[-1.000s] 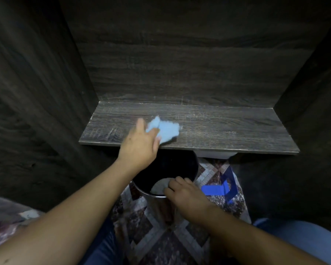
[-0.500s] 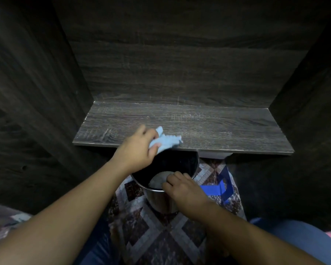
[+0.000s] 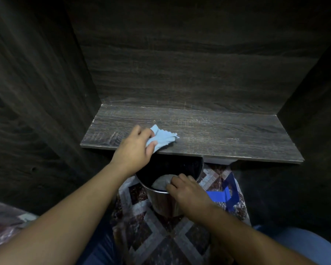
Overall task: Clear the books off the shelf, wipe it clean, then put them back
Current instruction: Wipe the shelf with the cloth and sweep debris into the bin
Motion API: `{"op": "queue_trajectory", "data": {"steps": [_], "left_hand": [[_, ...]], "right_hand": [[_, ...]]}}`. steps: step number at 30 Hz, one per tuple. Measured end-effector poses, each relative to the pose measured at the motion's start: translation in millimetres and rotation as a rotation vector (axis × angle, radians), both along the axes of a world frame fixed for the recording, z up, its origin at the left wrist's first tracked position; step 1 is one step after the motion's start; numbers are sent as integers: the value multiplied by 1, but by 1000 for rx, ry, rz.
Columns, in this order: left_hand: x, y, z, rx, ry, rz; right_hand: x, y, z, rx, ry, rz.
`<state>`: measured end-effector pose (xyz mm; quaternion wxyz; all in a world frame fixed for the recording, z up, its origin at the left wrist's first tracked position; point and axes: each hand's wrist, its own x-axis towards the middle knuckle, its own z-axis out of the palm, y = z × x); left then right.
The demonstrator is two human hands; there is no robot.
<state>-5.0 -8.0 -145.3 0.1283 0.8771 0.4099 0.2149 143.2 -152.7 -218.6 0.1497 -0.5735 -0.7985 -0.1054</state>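
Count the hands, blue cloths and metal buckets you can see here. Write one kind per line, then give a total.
Hands: 2 (left hand, right hand)
Blue cloths: 1 (blue cloth on the shelf edge)
Metal buckets: 1 (metal bucket below the shelf)
Total: 4

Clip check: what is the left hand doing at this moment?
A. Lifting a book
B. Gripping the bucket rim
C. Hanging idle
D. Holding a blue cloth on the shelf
D: the left hand grips the cloth against the shelf near its front edge, while the right hand holds the bucket rim below.
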Motion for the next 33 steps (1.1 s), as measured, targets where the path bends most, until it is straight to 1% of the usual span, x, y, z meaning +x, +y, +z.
{"op": "queue_trajectory", "data": {"steps": [3, 5, 8, 10, 12, 16, 18, 19, 21, 23, 27, 29, 31, 33], "left_hand": [[-10, 12, 2, 5, -84, 169], [-19, 26, 4, 46, -108, 283], [-37, 56, 6, 207, -80, 445], [-49, 78, 7, 281, -27, 547], [-57, 97, 7, 340, 97, 574], [-64, 118, -6, 490, 502, 529], [-59, 118, -11, 467, 639, 585], [-56, 116, -15, 400, 662, 630], [-48, 114, -25, 243, 632, 709], [-40, 111, -28, 100, 516, 733], [-37, 116, -16, -76, 333, 733], [-39, 122, -13, -113, 273, 716], [-41, 123, -14, -77, 245, 671], [-34, 115, -17, -25, 243, 579]], "right_hand": [[-3, 9, 0, 12, 6, 29], [-7, 15, -2, -19, -2, 53], [-11, 25, -5, -96, 0, 15], [-13, 32, -9, -77, -6, 9], [-14, 36, -12, -40, -4, 4], [-13, 43, -16, -25, -15, -22], [-13, 45, -17, -32, -16, -29], [-12, 46, -18, -34, -20, -36], [-12, 48, -19, -42, -29, -51], [-11, 49, -21, -44, -24, -59], [-10, 49, -23, -54, -3, -57], [-9, 46, -25, -58, -2, -52], [-8, 43, -29, -60, -4, -39], [-6, 40, -33, -67, -28, -28]]}}
